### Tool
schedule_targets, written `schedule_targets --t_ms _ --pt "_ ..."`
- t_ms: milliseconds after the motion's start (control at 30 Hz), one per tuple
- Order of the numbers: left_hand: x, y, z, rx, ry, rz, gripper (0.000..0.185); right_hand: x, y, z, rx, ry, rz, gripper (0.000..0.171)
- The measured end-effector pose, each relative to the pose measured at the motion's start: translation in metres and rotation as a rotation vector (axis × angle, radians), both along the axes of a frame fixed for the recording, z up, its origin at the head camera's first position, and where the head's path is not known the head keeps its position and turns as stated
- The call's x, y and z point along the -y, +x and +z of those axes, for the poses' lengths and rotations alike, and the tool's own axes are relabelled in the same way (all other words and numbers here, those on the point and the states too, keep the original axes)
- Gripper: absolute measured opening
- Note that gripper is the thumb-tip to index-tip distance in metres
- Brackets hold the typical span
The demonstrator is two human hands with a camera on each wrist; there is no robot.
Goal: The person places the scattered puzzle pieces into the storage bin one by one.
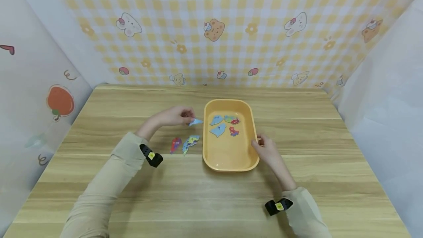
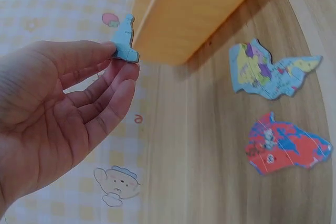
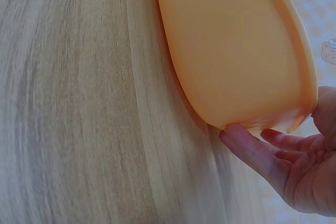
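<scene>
The light blue puzzle piece [image 2: 125, 40] sits pinched between the thumb and fingertips of my left hand [image 1: 173, 116], held just off the left rim of the orange tray [image 1: 252, 120], above the wooden table [image 1: 211, 201]. My right hand [image 1: 268, 150] rests at the tray's right rim, its fingers curled lightly against the outer wall and thumb at the edge. Inside the tray lie two pale blue pieces [image 1: 217, 125], a green piece and two red ones [image 1: 234, 131]. On the table left of the tray, near my left wrist, lie a multicoloured piece [image 1: 190, 143] and a red-and-blue piece [image 1: 175, 144], just beside each other.
</scene>
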State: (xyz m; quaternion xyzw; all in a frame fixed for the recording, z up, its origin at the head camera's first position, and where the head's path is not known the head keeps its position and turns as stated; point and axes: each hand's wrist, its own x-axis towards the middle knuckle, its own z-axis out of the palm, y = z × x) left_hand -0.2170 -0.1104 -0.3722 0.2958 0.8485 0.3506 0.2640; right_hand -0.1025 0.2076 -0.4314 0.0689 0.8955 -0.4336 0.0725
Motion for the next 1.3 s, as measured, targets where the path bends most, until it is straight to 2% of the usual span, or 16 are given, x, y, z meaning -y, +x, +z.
schedule_targets --t_ms 267,400,467,633,900,1100,1300 --pt "-0.019 -0.001 0.007 -0.029 -0.005 -0.023 0.015 0.000 0.000 0.000 0.012 -0.016 -0.003 0.035" --pt "-0.034 -0.002 0.010 -0.048 0.008 -0.079 0.013 0.001 0.000 0.000 0.015 -0.011 -0.003 0.035" --pt "-0.042 -0.002 0.011 -0.085 0.002 -0.121 0.013 0.001 0.000 0.000 0.012 -0.003 -0.001 0.035" --pt "-0.061 0.000 0.011 -0.146 -0.052 -0.204 0.010 0.001 0.000 0.002 0.005 0.003 -0.002 0.034" --pt "-0.080 0.005 0.009 -0.166 -0.160 -0.258 0.007 0.002 0.000 0.002 0.005 0.012 0.000 0.034" --pt "-0.089 0.007 0.001 -0.163 -0.224 -0.306 0.005 0.001 -0.001 0.001 -0.006 0.013 -0.007 0.033" --pt "-0.096 0.003 -0.015 -0.154 -0.277 -0.380 0.013 0.001 -0.001 -0.001 0.011 -0.008 -0.006 0.034"
